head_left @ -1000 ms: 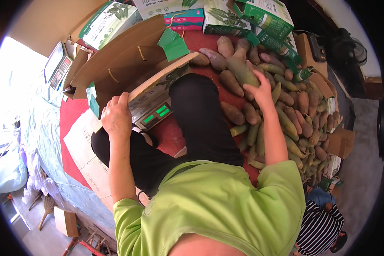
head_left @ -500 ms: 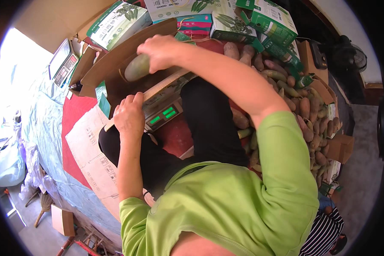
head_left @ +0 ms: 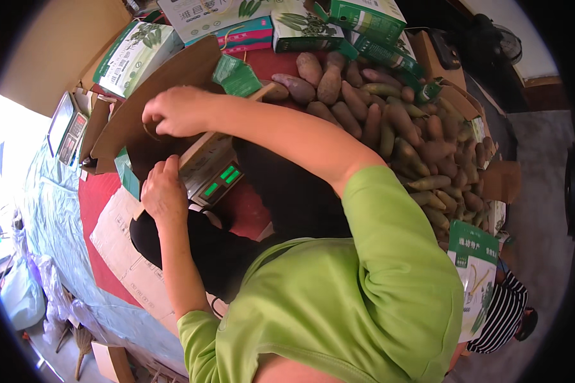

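Note:
My left hand (head_left: 165,191) grips the near top edge of an open cardboard box (head_left: 198,153), its fingers over the rim. The box's brown inside faces up and its green flaps stand out at the ends. Beneath the box's near side shows a scale (head_left: 220,183) with lit green digits. Over the opening, my right hand (head_left: 179,112) hangs with loosely curled, parted fingers and no radish visible in it. What lies inside the box is mostly hidden by that hand and the box wall. To the right, a large pile of greenish and pinkish-brown radishes (head_left: 396,127) covers the red sheet.
Printed cartons (head_left: 306,29) line the far side. A second scale (head_left: 70,131) stands at far left. Flattened cardboard (head_left: 124,236) lies left of my knee. At lower right, a person in a striped top (head_left: 501,316) is near an upright white-green carton (head_left: 473,268).
The radish held by my right hand has left it and is out of sight. My view has shifted right, bringing more of the pile in, and a white-green carton has appeared at lower right.

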Demonstrator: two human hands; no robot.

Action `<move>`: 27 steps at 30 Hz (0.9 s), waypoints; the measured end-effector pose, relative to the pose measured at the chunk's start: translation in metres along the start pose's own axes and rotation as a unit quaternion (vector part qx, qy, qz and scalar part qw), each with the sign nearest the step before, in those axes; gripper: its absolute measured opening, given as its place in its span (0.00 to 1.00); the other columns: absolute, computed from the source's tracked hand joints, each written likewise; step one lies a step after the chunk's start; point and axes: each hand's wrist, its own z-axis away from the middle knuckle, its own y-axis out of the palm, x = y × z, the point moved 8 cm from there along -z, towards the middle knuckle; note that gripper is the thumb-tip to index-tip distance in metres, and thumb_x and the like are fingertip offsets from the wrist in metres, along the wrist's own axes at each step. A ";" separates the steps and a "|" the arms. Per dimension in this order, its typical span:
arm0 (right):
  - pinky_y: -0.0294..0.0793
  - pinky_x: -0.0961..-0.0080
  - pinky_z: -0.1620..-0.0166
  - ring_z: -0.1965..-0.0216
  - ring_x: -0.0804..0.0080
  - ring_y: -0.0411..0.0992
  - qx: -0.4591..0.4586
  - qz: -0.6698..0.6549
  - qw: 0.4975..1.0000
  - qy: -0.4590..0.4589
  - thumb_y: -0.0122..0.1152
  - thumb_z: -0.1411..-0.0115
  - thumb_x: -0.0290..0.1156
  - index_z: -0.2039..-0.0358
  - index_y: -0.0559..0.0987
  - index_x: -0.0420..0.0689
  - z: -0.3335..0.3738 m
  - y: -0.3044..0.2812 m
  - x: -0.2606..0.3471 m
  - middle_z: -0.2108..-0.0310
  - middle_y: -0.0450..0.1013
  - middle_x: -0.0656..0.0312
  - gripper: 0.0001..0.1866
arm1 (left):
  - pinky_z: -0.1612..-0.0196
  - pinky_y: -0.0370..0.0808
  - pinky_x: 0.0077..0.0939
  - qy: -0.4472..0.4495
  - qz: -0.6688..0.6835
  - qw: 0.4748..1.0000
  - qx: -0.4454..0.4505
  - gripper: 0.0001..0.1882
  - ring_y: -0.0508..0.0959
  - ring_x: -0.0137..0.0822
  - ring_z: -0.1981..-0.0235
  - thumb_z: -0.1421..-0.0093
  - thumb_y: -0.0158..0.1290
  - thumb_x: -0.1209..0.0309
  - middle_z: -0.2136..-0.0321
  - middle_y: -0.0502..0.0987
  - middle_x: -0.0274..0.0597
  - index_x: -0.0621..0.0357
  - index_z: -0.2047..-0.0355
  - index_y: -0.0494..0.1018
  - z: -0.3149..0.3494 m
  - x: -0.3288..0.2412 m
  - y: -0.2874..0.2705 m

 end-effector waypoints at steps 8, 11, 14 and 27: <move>0.71 0.82 0.58 0.62 0.80 0.72 -0.376 -0.128 0.909 0.125 0.57 0.41 0.25 0.60 0.77 0.38 0.193 -0.100 -0.109 0.65 0.76 0.62 0.10 | 0.66 0.74 0.35 -0.020 -0.004 1.000 0.003 0.11 0.77 0.41 0.66 0.47 0.50 0.74 0.72 0.75 0.36 0.46 0.63 0.74 0.000 0.000 0.002; 0.73 0.73 0.59 0.63 0.65 0.76 -0.385 -0.055 0.879 0.277 0.57 0.45 0.28 0.62 0.78 0.44 0.295 -0.068 -0.185 0.66 0.76 0.56 0.10 | 0.65 0.74 0.36 -0.031 -0.005 0.999 0.013 0.12 0.77 0.41 0.65 0.46 0.51 0.75 0.71 0.76 0.35 0.45 0.63 0.74 0.001 0.000 -0.001; 0.73 0.65 0.57 0.61 0.57 0.74 -0.336 0.051 0.849 0.404 0.58 0.49 0.29 0.65 0.78 0.44 0.407 -0.020 -0.246 0.65 0.76 0.54 0.10 | 0.65 0.73 0.38 -0.041 0.014 0.999 0.027 0.12 0.77 0.42 0.64 0.45 0.50 0.74 0.70 0.76 0.36 0.45 0.61 0.74 0.000 0.001 0.002; 0.69 0.60 0.50 0.47 0.56 0.63 -0.233 0.263 0.659 0.665 0.69 0.56 0.29 0.48 0.67 0.51 0.562 -0.030 -0.258 0.49 0.66 0.58 0.32 | 0.65 0.73 0.38 -0.056 0.009 0.998 0.037 0.14 0.77 0.43 0.62 0.46 0.49 0.76 0.67 0.76 0.35 0.45 0.59 0.74 0.000 0.004 0.008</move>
